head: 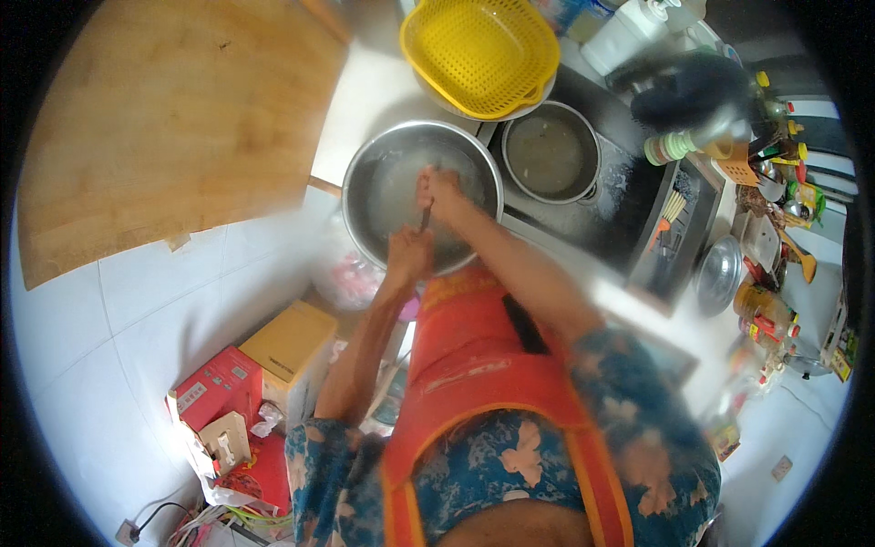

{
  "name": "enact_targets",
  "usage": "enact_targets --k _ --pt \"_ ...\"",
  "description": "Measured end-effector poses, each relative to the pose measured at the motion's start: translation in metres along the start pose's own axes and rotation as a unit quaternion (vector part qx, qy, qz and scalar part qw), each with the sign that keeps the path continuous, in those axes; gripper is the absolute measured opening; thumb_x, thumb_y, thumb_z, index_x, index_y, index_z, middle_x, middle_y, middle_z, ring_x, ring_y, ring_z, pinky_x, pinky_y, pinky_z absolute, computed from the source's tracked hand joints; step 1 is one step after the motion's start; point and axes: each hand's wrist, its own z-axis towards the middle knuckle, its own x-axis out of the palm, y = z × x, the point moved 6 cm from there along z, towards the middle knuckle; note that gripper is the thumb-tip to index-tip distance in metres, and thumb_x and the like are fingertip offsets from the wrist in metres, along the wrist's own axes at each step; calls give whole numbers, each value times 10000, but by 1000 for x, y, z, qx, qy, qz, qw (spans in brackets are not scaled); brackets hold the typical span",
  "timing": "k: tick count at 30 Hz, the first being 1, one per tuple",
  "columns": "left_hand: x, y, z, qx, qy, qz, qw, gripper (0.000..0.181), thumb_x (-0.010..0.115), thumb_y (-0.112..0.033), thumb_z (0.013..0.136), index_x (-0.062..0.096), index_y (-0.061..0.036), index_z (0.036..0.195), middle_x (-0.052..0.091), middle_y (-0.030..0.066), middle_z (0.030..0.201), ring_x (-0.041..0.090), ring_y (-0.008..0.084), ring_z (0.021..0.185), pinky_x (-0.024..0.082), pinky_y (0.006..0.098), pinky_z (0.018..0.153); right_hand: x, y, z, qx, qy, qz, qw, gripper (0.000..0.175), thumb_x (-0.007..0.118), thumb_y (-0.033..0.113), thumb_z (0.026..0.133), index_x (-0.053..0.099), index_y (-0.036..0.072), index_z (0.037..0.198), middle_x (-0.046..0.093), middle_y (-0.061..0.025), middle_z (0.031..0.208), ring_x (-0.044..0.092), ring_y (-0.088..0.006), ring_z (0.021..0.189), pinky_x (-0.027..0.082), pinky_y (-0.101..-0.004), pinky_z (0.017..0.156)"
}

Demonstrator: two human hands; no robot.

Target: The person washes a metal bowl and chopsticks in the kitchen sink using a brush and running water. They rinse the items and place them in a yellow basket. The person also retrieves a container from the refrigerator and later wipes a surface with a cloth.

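Both my hands are over a large round metal basin (369,161) holding cloudy liquid. My left hand (411,253) is closed near the basin's close rim, around one end of a thin dark object (426,217), perhaps a tool's handle. My right hand (437,188) grips farther along, above the liquid; what lies under its fingers is hidden, and I cannot tell the object's exact kind. Right of the basin, a metal pot (552,152) of murky liquid stands on the black cooktop. A yellow plastic colander (478,55) rests on a bowl beyond the basin.
A wooden board (184,123) fills the upper left. At the right are a sink (677,232) with chopsticks, a metal bowl (719,275), oil bottles (759,308) and utensils. A white pump bottle (625,34) stands at the top. Cardboard boxes (287,342) are at lower left.
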Motion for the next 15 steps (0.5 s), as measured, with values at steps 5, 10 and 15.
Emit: enact_targets --k 5,10,15 --pt "4 -5 -7 -4 6 -11 1000 142 495 -198 937 465 -92 846 386 -37 586 301 47 420 209 221 353 -11 -10 34 -159 17 -88 983 265 429 189 908 508 68 686 401 10 537 353 -135 391 272 -297 354" --pt "-5 8 3 -34 17 -81 996 195 468 -217 966 508 -49 875 403 -24 611 290 51 423 209 218 357 -1 -28 -16 -37 1 -58 998 242 466 181 896 512 51 697 416 -11 546 359 -155 386 280 -301 352" --pt "11 -7 -20 -62 55 -110 991 217 444 -215 977 526 -30 898 368 -32 579 276 56 415 201 222 356 -37 15 69 -67 16 -25 997 172 491 131 897 518 66 741 413 9 572 356 -125 410 286 -290 377"
